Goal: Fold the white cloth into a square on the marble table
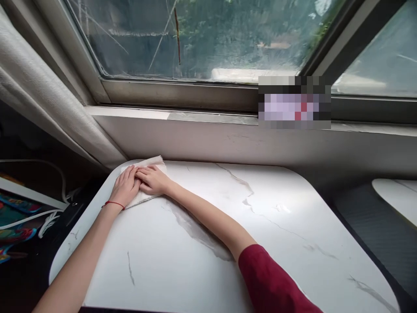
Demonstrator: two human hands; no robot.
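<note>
A thin white cloth (158, 161) lies at the far left corner of a white, marble-patterned table (280, 230). My left hand (125, 184) rests flat on it, fingers stretched out toward the window, with a red string bracelet (114, 203) at the wrist. Coming across from the right, my right hand (153, 179) also lies on the cloth, and its fingertips overlap the fingers of my left hand. Both palms face down, so what is under them is hidden. The cloth's back corner and front edge show beyond the hands.
Behind the table runs a wall with a window sill (137, 114) and framed panes. A pale curtain (48, 82) hangs at left. White cables (50, 222) and colourful fabric (16, 221) are beside the table. Another white tabletop (397, 195) stands at right. A patch on the sill is blurred.
</note>
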